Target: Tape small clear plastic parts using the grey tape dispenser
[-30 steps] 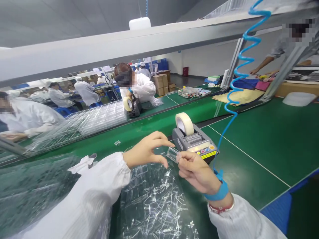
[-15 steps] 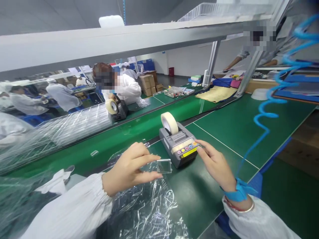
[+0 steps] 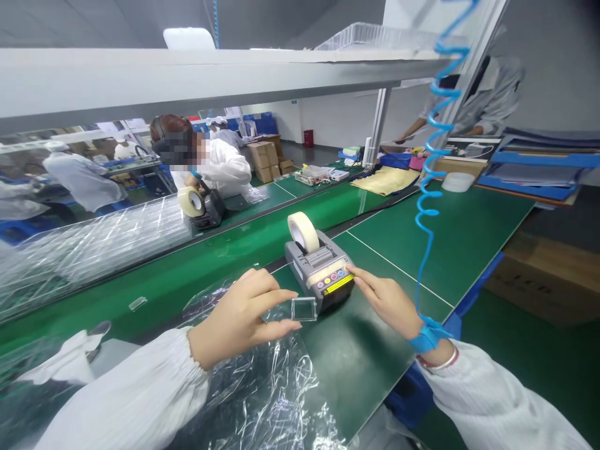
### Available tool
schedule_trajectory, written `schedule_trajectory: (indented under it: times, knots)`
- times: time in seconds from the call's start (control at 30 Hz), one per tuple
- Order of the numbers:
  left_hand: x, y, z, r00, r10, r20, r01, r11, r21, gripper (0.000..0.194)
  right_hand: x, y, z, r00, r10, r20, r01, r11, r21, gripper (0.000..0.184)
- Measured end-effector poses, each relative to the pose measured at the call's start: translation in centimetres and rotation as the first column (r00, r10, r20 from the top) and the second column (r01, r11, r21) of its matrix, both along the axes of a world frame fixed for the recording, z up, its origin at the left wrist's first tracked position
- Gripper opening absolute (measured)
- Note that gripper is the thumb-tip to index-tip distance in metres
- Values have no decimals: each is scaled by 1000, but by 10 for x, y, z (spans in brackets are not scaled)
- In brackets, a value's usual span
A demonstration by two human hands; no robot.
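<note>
Pinching small, clear, rectangular plastic piece (image 3: 304,309) by left end between thumb and index finger of left grip (image 3: 246,315); holding it in air near front corner of grey, boxy tape dispenser (image 3: 323,257). Holding nothing in right grip (image 3: 392,306), with fingers extended, index fingertip at right end of row of coloured buttons (image 3: 334,277) on dispenser; unable to tell if pressing. Wearing blue band (image 3: 429,335) on right wrist, meeting coiled blue cord (image 3: 428,212). Below left grip, noting crumpled clear plastic film (image 3: 281,387) on dark green surface (image 3: 347,359); atop dispenser, cream tape roll (image 3: 307,236). Farther left, noting second clear rectangular piece (image 3: 137,304) on bright green strip (image 3: 234,251); across strip, co-worker in white coat (image 3: 220,162) beside another tape dispenser (image 3: 210,212)
</note>
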State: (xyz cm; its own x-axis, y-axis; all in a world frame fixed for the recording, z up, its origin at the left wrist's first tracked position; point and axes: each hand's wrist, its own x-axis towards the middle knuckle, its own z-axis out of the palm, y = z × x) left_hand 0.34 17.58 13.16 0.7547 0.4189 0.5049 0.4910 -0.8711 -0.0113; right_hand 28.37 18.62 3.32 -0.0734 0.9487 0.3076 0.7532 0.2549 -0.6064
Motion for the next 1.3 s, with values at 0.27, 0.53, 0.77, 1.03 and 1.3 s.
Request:
schedule_trajectory:
  times: [0.27, 0.53, 0.77, 1.03, 1.3]
  knots:
    - [-11, -5, -6, 996, 39, -80, -42, 999, -33, 30, -3, 5, -44, 811, -15, -585, -181, 944, -276, 34]
    - [-11, -5, -12, 995, 54, -89, -58, 997, -50, 30, -8, 14, -47, 768, 23, -640, -234, 940, -248, 33]
    - [-11, -5, -16, 994, 53, -96, -60, 996, -66, 32, -10, 6, -51, 797, -51, -602, -51, 987, -151, 29]
    - [-8, -6, -17, 995, 42, -90, -47, 997, -54, 31, -14, 4, -56, 769, -46, -638, -71, 985, -156, 33]
    - [-8, -8, -18, 996, 32, -86, -36, 998, -55, 32, -20, 1, -52, 729, -20, -685, -117, 981, -154, 30]
